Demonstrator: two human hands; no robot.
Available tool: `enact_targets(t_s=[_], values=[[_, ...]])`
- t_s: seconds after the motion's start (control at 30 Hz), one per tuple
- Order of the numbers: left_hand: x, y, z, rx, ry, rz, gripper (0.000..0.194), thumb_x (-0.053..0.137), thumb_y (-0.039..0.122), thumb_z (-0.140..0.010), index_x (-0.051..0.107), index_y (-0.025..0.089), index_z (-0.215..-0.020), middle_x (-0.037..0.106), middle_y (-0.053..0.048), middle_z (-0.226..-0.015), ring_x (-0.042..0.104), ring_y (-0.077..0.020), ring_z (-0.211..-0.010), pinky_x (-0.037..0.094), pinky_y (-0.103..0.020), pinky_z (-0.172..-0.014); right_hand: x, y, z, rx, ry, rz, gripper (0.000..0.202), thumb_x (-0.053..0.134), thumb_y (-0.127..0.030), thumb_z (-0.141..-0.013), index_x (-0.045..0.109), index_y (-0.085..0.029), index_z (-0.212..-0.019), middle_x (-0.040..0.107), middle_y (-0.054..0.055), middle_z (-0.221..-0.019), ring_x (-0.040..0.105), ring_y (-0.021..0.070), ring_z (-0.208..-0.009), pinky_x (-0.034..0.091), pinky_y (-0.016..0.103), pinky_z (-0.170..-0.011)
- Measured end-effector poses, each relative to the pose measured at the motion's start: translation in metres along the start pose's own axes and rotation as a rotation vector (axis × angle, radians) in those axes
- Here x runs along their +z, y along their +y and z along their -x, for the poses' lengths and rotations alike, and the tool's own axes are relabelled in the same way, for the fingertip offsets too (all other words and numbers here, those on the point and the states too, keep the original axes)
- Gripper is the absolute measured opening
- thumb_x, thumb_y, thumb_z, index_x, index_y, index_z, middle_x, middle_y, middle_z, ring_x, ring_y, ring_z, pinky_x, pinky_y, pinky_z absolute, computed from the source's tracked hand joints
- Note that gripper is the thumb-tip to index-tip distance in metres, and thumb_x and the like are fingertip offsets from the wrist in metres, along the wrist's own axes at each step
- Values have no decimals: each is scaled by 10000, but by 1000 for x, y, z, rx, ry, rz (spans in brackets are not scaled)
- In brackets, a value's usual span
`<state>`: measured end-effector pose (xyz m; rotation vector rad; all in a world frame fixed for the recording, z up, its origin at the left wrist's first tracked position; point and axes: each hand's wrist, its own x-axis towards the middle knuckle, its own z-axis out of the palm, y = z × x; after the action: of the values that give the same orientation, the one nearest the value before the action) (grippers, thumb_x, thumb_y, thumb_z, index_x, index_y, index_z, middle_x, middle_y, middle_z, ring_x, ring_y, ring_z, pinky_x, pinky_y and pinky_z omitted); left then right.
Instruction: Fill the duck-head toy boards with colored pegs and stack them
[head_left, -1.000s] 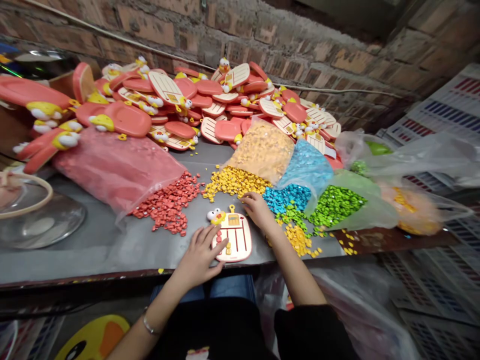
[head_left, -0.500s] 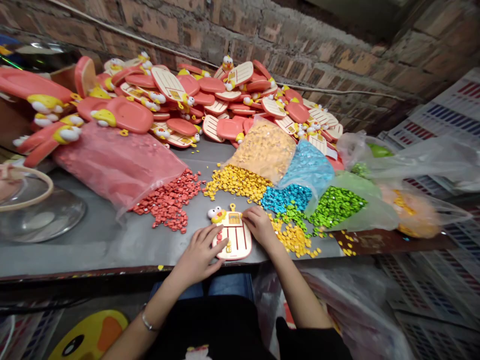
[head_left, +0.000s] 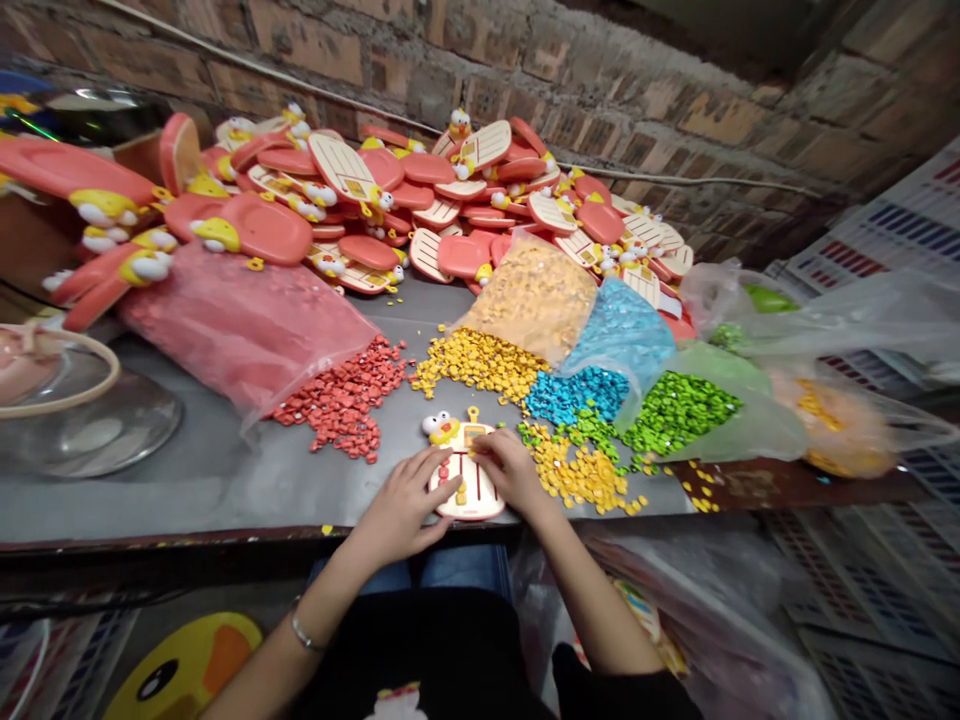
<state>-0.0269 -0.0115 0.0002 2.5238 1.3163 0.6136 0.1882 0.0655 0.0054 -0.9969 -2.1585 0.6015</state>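
A cream slotted board [head_left: 471, 482] with a pink rim and a white-and-yellow duck head lies flat near the table's front edge. My left hand [head_left: 407, 502] grips its left side, fingers over the face and thumb by the lower edge. Red pieces and yellow pieces sit in the left slots, partly under those fingers. My right hand [head_left: 513, 474] is over the board's upper right, thumb and fingertips pinched together at the slots; whatever is between them is hidden. Yellow pieces [head_left: 581, 475] are scattered just right of this hand, and red pieces [head_left: 346, 400] lie to the left.
Spilling bags hold more yellow pieces [head_left: 480, 362], blue pieces [head_left: 577, 395] and green pieces [head_left: 679, 412]. Behind is a heap of duck boards [head_left: 427, 170] against a brick wall [head_left: 480, 60]. A clear dome-like container [head_left: 112, 425] stands at the left.
My right hand has moved left and slightly down, from the board's upper right edge onto its slotted face, with fingertips now pinched. My left hand stays on the board.
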Motion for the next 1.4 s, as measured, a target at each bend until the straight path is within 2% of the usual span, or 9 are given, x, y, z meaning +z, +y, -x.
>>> enact_targets(t_s=[0.13, 0.27, 0.43, 0.5, 0.63, 0.87, 0.97, 1.13, 1.4], values=[[-1, 1, 0, -7, 15, -9, 485, 580, 289, -816, 522, 234, -1295, 396, -132, -1448, 348, -303, -1336, 366, -454, -1036, 5, -11, -7, 25, -106, -126, 126, 620, -170, -856, 637, -188, -979, 686, 64, -908, 616, 199, -890, 496, 339, -799], [0, 2, 1, -52, 46, -10, 622, 580, 306, -796, 426, 197, -1389, 438, -139, -1422, 377, -303, -1313, 359, -450, -1043, -13, -7, -6, 68, -287, -296, 167, 691, -265, -826, 664, -194, -975, 706, 38, -878, 654, 174, -803, 513, 303, -752], [0, 2, 1, -50, 30, -22, 630, 575, 300, -785, 434, 209, -1392, 434, -131, -1430, 364, -313, -1315, 334, -470, -1045, -30, 26, -30, 78, -27, 18, 155, 547, -201, -900, 688, -203, -967, 670, 80, -979, 604, 209, -943, 477, 365, -853], [1, 2, 1, -48, 37, -20, 619, 581, 304, -779, 453, 223, -1379, 435, -123, -1431, 361, -316, -1314, 333, -474, -1041, -30, 43, -46, 82, -21, 167, 184, 528, -160, -879, 687, -201, -962, 642, 89, -1039, 572, 214, -983, 460, 373, -887], [3, 1, 1, -46, 53, -18, 616, 591, 297, -768, 466, 233, -1367, 445, -116, -1423, 363, -314, -1313, 332, -476, -1036, -26, 62, -61, 134, -69, 265, 168, 498, -134, -854, 651, -191, -818, 614, 52, -885, 552, 175, -849, 469, 291, -797], [4, 0, 2, -42, 55, -36, 612, 592, 286, -768, 468, 237, -1365, 437, -118, -1431, 370, -314, -1304, 320, -483, -1044, -30, 38, -31, 158, 100, -25, 53, 542, -217, -860, 592, -201, -869, 598, 44, -842, 576, 168, -736, 487, 272, -632], [3, 0, 1, -42, 59, -39, 610, 589, 282, -769, 467, 243, -1366, 437, -115, -1434, 366, -315, -1307, 317, -484, -1049, -25, 26, -19, 96, 47, -71, 77, 552, -243, -884, 621, -212, -899, 656, 54, -888, 607, 192, -826, 507, 336, -747], [3, 1, 1, -48, 62, -60, 614, 597, 284, -768, 467, 270, -1368, 441, -105, -1434, 376, -311, -1302, 318, -481, -1039, -18, 23, -10, -29, 24, 213, 86, 603, -213, -878, 686, -235, -873, 708, 60, -949, 532, 267, -1088, 382, 500, -969], [1, 2, 1, -63, 44, -78, 607, 598, 300, -769, 473, 276, -1362, 444, -103, -1435, 384, -309, -1300, 325, -467, -1018, -29, 18, 5, -92, -105, 128, 77, 617, -205, -886, 685, -230, -860, 700, 47, -884, 549, 234, -951, 417, 437, -882]])
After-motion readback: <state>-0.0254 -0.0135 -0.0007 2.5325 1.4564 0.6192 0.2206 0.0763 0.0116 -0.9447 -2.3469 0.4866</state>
